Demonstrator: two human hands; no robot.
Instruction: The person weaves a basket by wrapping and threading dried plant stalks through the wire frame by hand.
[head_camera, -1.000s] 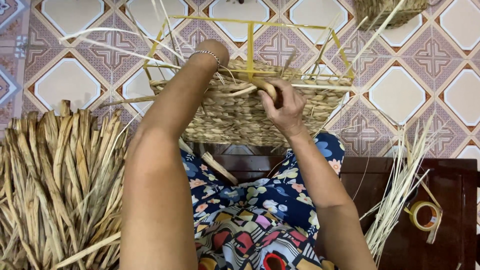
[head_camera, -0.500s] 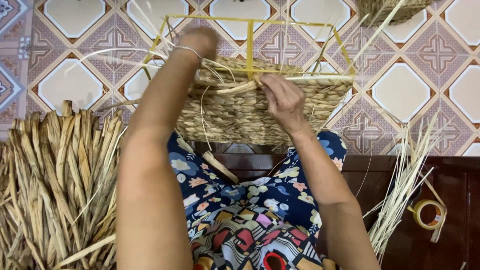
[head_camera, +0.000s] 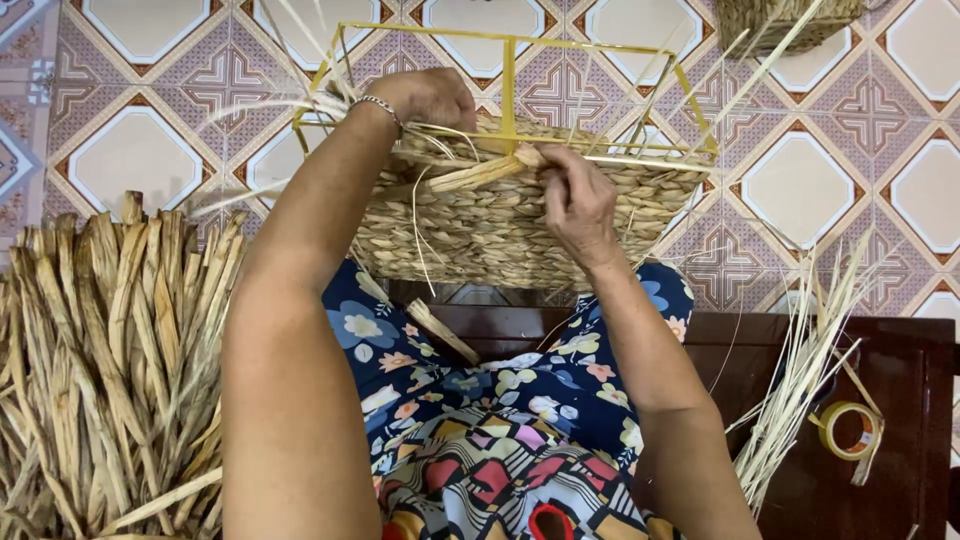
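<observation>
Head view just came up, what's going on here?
A seated person is weaving a basket on a yellow frame, held on the lap. The left hand pulls thin pale strands at the rim; the right hand pinches a thicker fibre strand against the weave. Dried fibre bundle lies left, tape roll right.

A half-woven basket (head_camera: 490, 225) of dried straw rests on the person's lap, inside a yellow metal frame (head_camera: 508, 75). The left hand (head_camera: 430, 98) is at the far rim of the basket, with thin pale strands (head_camera: 300, 105) running out from its closed grip. The right hand (head_camera: 575, 200) presses on the near rim, its fingers pinching a flat straw strip (head_camera: 470, 178). A big bundle of dried leaves (head_camera: 100, 350) lies on the left. On the right, thin reeds (head_camera: 800, 370) and a roll of tape (head_camera: 845, 430) lie on a dark wooden bench (head_camera: 900, 400). Below is a tiled floor (head_camera: 820, 180).
</observation>
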